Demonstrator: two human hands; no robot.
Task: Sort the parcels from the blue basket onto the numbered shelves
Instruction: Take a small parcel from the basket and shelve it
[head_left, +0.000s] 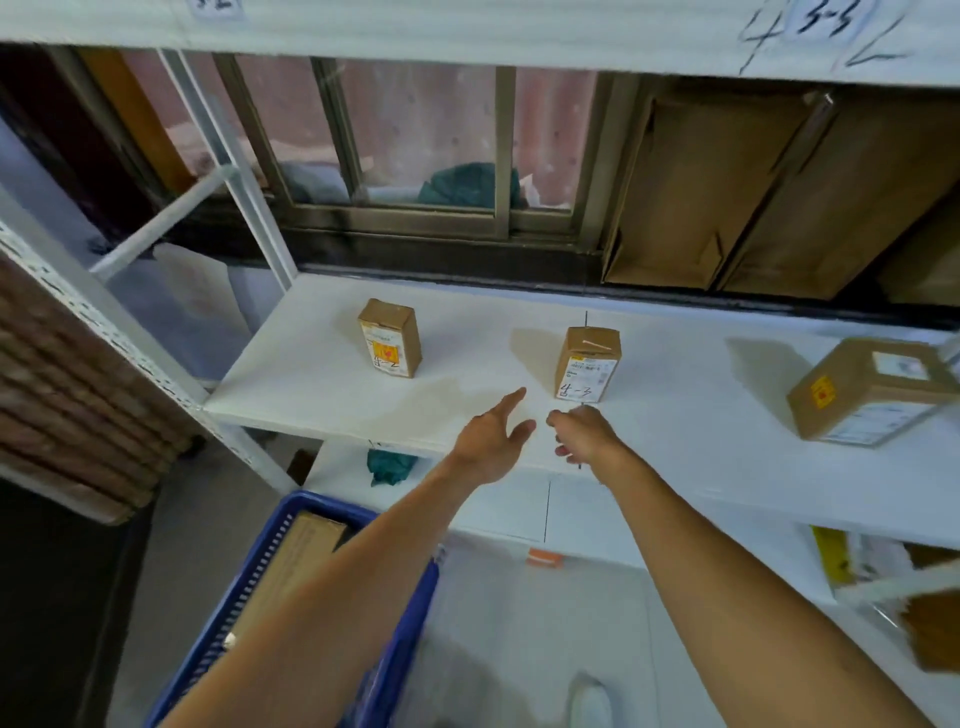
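A small brown parcel marked 4-3 (588, 364) stands upright on the white shelf (467, 364), just beyond my hands. Another small parcel marked 4-2 (390, 338) stands upright to its left. A larger brown parcel (867, 392) lies tilted at the shelf's right. My left hand (493, 436) hovers over the shelf's front edge, fingers spread, holding nothing. My right hand (584, 434) is just in front of the 4-3 parcel, fingers loosely curled, apart from it and empty. The blue basket (249, 587) sits at the lower left with a brown parcel (296, 561) inside.
A white upright post (156, 374) frames the shelf's left side. Flattened cardboard (727, 197) leans behind the shelf at the back right, beside a window (415, 145). A lower shelf (597, 525) holds a teal bundle (387, 465) and packets at the far right.
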